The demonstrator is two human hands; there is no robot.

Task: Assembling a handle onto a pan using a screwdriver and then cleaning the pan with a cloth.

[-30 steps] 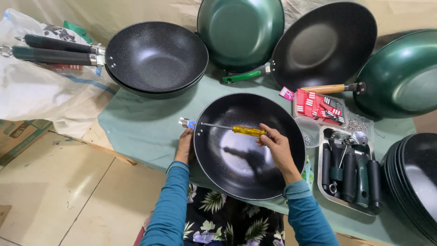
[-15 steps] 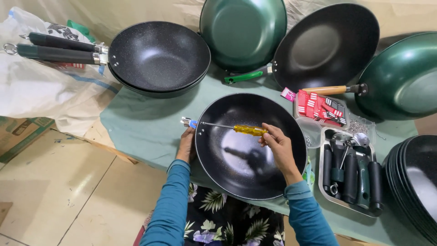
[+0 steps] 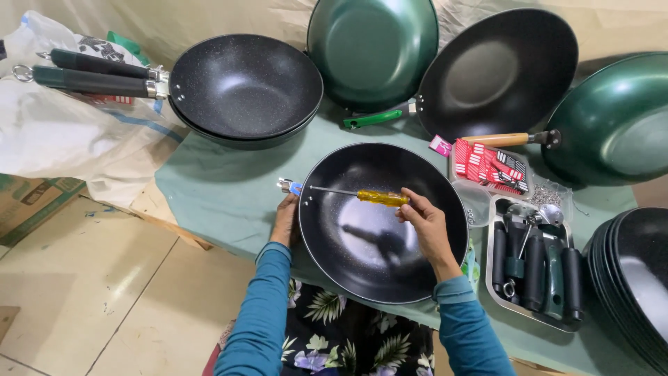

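Note:
A black speckled wok (image 3: 383,237) without a handle lies on the green table cloth (image 3: 223,188) in front of me. My right hand (image 3: 424,223) is shut on a yellow-handled screwdriver (image 3: 381,198), whose thin shaft runs left across the wok to its rim. At that rim my left hand (image 3: 285,219) grips the wok's left edge, just below a small metal handle bracket (image 3: 287,186).
Two stacked black woks with dark handles (image 3: 243,87) sit at the back left. Green and black woks (image 3: 372,49) lean at the back. On the right are a red packet (image 3: 490,167), a metal tray of handles (image 3: 536,264) and stacked pans (image 3: 637,278).
Nothing has visibly moved apart from a small shift of the camera; both hands and the screwdriver stay in place at the wok's rim.

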